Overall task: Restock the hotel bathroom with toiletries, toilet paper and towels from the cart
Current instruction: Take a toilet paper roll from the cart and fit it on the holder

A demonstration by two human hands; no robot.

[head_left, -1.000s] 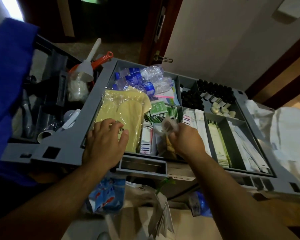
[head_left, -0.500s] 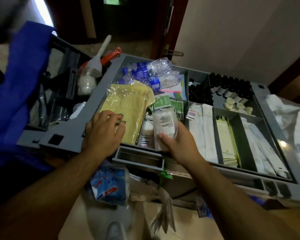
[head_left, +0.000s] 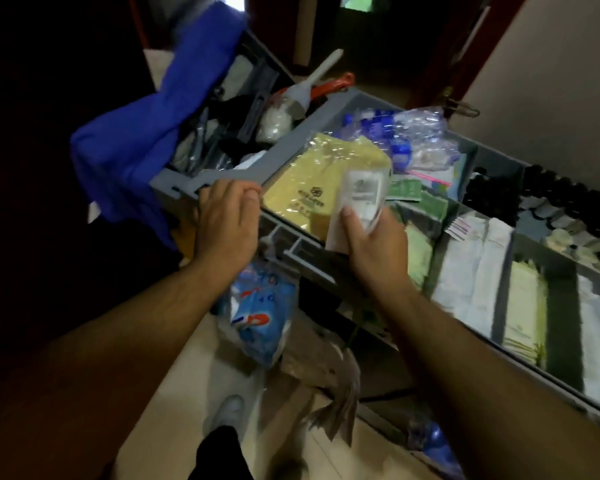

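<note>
One clear toiletry packet (head_left: 361, 194), pinched in right hand (head_left: 374, 247) above cart tray (head_left: 291, 136), likely for carrying; left hand (head_left: 227, 223) curled at rim, presumably steadying, grip unclear.

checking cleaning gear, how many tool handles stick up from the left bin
2: a white brush handle leaning right, an orange handle behind it. Others may be hidden lower down.

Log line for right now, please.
stage: toiletry pick | right hand: holds clear packet above cart tray | left hand: at tray's near rim, grip unclear
</note>
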